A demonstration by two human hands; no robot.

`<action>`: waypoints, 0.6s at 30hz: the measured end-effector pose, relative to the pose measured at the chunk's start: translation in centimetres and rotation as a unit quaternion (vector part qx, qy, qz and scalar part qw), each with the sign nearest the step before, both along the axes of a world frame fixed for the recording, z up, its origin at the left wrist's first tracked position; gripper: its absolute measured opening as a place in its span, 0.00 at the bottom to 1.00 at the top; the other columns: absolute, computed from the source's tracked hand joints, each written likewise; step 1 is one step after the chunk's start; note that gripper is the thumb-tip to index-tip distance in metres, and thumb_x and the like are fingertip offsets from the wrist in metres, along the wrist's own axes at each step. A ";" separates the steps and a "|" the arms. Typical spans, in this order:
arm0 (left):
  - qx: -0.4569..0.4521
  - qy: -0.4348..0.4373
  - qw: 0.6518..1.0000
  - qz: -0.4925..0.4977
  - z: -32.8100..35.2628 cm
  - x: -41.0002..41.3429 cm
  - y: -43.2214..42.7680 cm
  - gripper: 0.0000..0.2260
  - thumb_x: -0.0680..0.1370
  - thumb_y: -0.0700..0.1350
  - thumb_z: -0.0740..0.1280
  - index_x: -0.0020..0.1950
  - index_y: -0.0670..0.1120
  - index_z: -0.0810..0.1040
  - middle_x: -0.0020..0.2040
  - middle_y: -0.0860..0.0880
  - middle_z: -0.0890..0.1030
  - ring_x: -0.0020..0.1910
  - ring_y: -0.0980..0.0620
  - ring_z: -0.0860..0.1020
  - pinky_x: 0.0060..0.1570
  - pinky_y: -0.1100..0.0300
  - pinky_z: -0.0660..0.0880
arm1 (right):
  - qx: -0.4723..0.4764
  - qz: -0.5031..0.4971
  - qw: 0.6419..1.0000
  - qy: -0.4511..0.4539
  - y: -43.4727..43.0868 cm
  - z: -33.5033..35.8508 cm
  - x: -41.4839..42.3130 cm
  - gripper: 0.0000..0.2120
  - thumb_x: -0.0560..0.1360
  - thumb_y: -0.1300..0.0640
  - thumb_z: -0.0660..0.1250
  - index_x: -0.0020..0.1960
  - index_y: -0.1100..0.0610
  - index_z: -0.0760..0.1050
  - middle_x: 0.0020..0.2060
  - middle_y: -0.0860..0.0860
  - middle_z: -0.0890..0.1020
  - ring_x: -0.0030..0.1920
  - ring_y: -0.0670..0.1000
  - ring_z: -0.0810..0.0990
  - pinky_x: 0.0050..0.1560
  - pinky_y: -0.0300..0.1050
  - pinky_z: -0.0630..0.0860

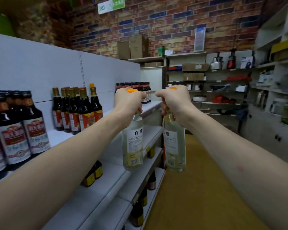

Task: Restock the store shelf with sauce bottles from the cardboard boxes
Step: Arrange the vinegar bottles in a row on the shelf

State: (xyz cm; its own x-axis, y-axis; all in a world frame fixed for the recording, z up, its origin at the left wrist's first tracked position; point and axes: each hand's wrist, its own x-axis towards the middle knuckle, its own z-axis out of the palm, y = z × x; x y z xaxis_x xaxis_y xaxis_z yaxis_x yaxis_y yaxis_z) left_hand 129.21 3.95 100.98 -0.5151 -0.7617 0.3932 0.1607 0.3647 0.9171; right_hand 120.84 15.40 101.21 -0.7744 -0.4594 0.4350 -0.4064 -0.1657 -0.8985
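Writing is facing the camera, left hand [129,100] gripping the 白醋 bottle [133,143], right hand [175,98] gripping the 醋 bottle [174,146].

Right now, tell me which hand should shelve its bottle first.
Left, probably. The left hand grips its clear bottle over the white shelf; the right hand holds the second bottle farther out, over the aisle floor.

two clear bottles [133,141], two hands [129,101], three groups of dark bottles [76,112] on the shelf's [60,137] top tier
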 end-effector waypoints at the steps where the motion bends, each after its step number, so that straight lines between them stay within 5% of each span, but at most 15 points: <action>1: -0.001 -0.003 1.000 0.005 0.2 -1.6 -0.7 0.04 0.75 0.37 0.72 0.41 0.39 0.79 0.25 0.42 0.72 0.21 0.47 0.71 0.31 0.55 0.73 | 0.001 0.003 1.000 -0.005 -1.0 0.0 -1.8 0.12 0.72 0.64 0.71 0.33 0.59 0.71 0.24 0.56 0.69 0.22 0.53 0.69 0.28 0.47 0.70; 8: 0.004 0.020 0.999 0.024 0.7 -12.2 -8.5 0.09 0.72 0.36 0.72 0.33 0.40 0.78 0.25 0.41 0.72 0.24 0.45 0.72 0.34 0.49 0.69 | -0.002 0.056 0.998 -0.005 -9.5 -0.1 -11.9 0.09 0.75 0.63 0.70 0.37 0.61 0.77 0.21 0.54 0.71 0.22 0.53 0.71 0.33 0.50 0.72; 18: -0.031 0.049 0.993 0.102 4.1 -24.4 -23.9 0.08 0.74 0.38 0.72 0.37 0.44 0.76 0.25 0.46 0.73 0.26 0.46 0.74 0.31 0.56 0.71 | 0.009 0.107 0.994 0.020 -23.6 2.5 -25.2 0.07 0.76 0.62 0.69 0.39 0.62 0.77 0.23 0.53 0.72 0.23 0.52 0.73 0.35 0.50 0.73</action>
